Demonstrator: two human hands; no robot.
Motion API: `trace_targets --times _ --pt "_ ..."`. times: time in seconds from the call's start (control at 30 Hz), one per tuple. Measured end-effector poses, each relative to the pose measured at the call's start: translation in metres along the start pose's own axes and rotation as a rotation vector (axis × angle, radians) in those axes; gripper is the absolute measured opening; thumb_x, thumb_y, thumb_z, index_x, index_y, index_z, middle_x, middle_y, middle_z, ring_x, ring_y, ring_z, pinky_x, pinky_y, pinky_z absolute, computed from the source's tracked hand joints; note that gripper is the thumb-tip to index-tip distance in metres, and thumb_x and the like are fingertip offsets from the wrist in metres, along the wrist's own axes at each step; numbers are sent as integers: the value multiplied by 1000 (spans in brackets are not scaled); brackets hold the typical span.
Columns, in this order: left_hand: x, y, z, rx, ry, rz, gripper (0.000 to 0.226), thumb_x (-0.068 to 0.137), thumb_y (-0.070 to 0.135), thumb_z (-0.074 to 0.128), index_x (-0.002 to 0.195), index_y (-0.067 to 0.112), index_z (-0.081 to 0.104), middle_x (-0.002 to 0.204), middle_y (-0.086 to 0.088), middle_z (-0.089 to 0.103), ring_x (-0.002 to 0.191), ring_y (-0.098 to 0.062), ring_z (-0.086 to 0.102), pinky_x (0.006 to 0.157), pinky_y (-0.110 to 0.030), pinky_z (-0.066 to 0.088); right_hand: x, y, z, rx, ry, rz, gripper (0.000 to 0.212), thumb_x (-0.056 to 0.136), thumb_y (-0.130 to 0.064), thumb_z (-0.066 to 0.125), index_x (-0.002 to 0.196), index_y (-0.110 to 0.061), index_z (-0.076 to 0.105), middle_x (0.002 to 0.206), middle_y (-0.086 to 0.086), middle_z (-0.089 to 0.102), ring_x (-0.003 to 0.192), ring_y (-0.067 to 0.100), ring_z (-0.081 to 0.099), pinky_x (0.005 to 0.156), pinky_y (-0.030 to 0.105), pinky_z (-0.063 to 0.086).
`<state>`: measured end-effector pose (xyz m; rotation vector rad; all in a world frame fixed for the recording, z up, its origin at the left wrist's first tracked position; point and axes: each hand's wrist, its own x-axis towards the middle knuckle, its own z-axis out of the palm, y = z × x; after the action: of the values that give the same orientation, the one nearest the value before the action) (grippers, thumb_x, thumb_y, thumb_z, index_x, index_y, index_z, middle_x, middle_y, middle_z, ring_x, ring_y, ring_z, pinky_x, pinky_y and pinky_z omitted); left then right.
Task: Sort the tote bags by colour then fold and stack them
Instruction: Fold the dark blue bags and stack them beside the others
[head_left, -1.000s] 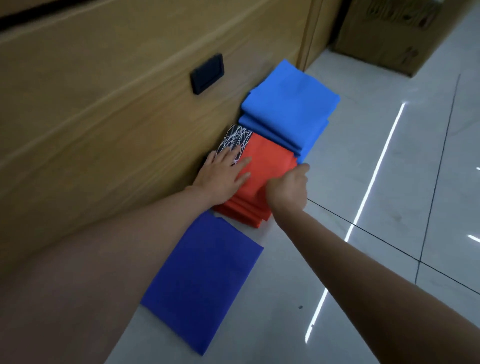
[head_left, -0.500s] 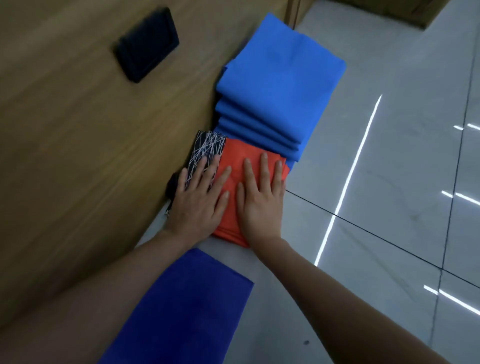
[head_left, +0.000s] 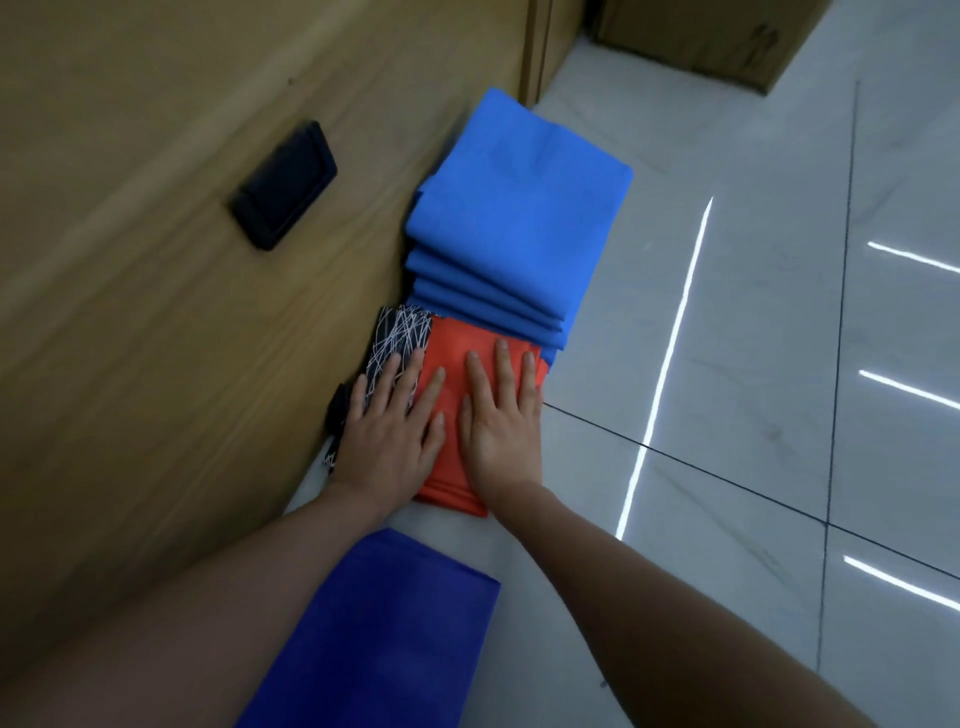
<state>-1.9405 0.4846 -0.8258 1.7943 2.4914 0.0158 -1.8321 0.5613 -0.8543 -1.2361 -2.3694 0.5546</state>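
Orange tote bags (head_left: 451, 462): folded stack of several layers, lying on the floor close to the wall panel, between the light blue stack and the dark blue bag. Far edge touches the light blue stack; left side meets the patterned bag.

Light blue tote bags (head_left: 519, 218): folded stack, layers stepped along the near edge, left side against the wall panel.

Patterned tote bag (head_left: 399, 332): black with white scribbled lines, wedged between the orange stack and the wall panel, partly under the left hand. How it is folded cannot be told.

Dark blue tote bag (head_left: 384, 623): single flat piece on the floor, nearest the camera, apart from the orange stack by a strip of bare tile.

Left hand (head_left: 387, 436): palm down, fingers straight and spread, lying across the patterned bag and the left edge of the orange stack.

Right hand (head_left: 501, 426): palm down, fingers straight and slightly fanned, pressed flat on top of the orange stack just beside the left hand.

Wall panel (head_left: 156, 260): light brown wood grain, carrying a black rectangular plate (head_left: 283, 184).

Floor (head_left: 753, 364): pale glossy tiles with dark joints and bright reflected strips of light.

Cardboard box (head_left: 701, 36): brown, on the floor at the far end, well apart from the bags.
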Motion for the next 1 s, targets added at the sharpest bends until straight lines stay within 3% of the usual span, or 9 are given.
trace_targets --times 0.1,0.2,0.27,0.33,0.4,0.47,0.57,0.73,1.0 --pt "0 2 -10 10 -51 5 59 93 44 18 142 19 39 153 -8 27 140 -28 27 109 -53 23 1 -4 -15 125 36 11 51 91 -23 39 140 -8 42 152 20 27 141 42 19 115 51 19" --pt "3 2 -25 -58 -72 2 56 98 47 17 149 25 17 159 -1 3 146 -21 1 114 -50 1 -14 -9 -32 384 98 386 63 94 -20 49 146 1 22 156 22 11 144 33 9 119 37 7" --pt "2 2 -42 -132 -35 52 56 98 45 30 149 25 20 159 2 2 146 -18 -2 114 -48 -1 -22 -12 -38 562 64 598 63 96 -25 49 145 3 22 151 21 24 141 32 22 116 40 15" --pt "-3 1 -60 -197 -124 197 75 85 63 37 149 26 19 159 5 2 145 -16 -2 115 -45 -1 -21 -20 -41 755 28 615 54 98 -21 45 144 -1 25 145 16 38 133 30 38 112 42 28" --pt "-13 -4 -68 -79 -321 338 102 67 79 37 150 29 5 158 9 -7 145 -17 -9 115 -42 -3 -17 -30 -45 850 -23 622 54 98 -14 41 147 -6 19 146 13 37 131 25 40 112 41 29" --pt "-18 -12 -64 96 -357 383 101 74 72 48 147 33 -9 156 6 -16 144 -18 -13 116 -42 -3 -22 -32 -46 908 -106 580 60 98 -11 38 150 -12 8 150 10 31 133 23 38 113 43 29" --pt "-16 -16 -57 180 -304 353 93 85 54 54 143 37 -16 157 2 -17 145 -22 -11 116 -45 1 -28 -20 -49 1004 -215 550 63 99 -9 37 151 -21 3 150 6 32 131 21 41 112 44 33" --pt "-16 -6 -51 -10 -329 278 85 90 35 55 147 37 -8 157 5 -17 144 -21 -14 115 -49 -1 -37 -27 -46 987 -128 549 61 98 -18 40 150 -22 9 148 2 32 130 17 39 112 41 33" --pt "-1 7 -54 5 -391 139 107 73 61 64 146 40 -10 153 -10 -27 143 -28 -15 114 -52 -2 -43 -13 -57 1000 -283 455 58 102 -18 36 152 -21 8 148 0 35 128 12 42 109 25 33"
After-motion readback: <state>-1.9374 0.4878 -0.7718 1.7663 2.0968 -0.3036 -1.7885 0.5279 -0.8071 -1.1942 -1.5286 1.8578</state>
